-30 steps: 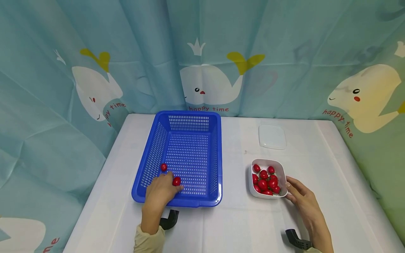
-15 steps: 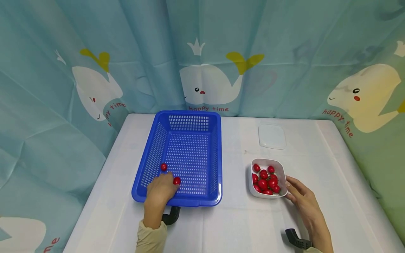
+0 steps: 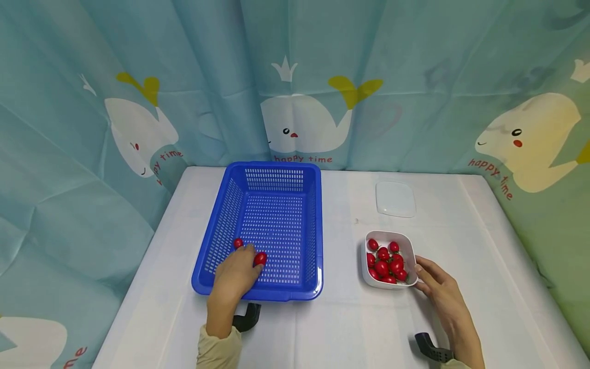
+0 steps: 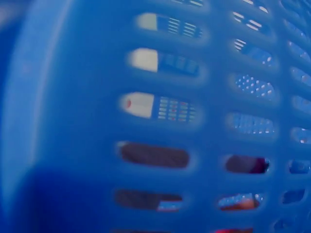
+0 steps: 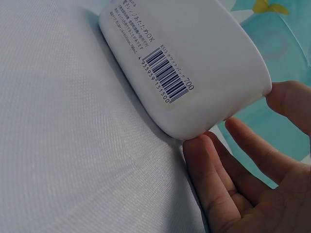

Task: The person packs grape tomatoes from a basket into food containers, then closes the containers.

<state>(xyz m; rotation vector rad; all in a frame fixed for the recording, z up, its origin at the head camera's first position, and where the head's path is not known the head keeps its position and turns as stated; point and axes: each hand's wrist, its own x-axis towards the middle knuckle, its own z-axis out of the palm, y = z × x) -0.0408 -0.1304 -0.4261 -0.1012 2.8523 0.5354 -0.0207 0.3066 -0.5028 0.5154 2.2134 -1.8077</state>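
My left hand [image 3: 235,271] reaches into the blue basket [image 3: 318,230] near its front left. Its thumb and fingers pinch a red cherry tomato [image 3: 260,258]. Just beyond the fingers, a second cherry tomato [image 3: 238,243] lies on the basket floor. In the left wrist view the slotted basket wall [image 4: 87,121] fills the picture and hides most of the hand. My right hand [image 3: 440,287] holds the right side of a white plastic container [image 3: 389,286], with several cherry tomatoes [image 3: 382,267] inside. The right wrist view shows its thumb and fingers against the container's wall, which bears a barcode.
A translucent square lid [image 3: 395,199] lies on the white tablecloth [image 3: 336,328] behind the container. A blue-green curtain [image 3: 221,123] printed with whales hangs along the table's back and sides. Black mounts [image 3: 247,318] show at both wrists.
The cherry tomato at my left hand has shifted slightly away from me and to the right, along with the fingers. My right hand and the container have hardly moved.
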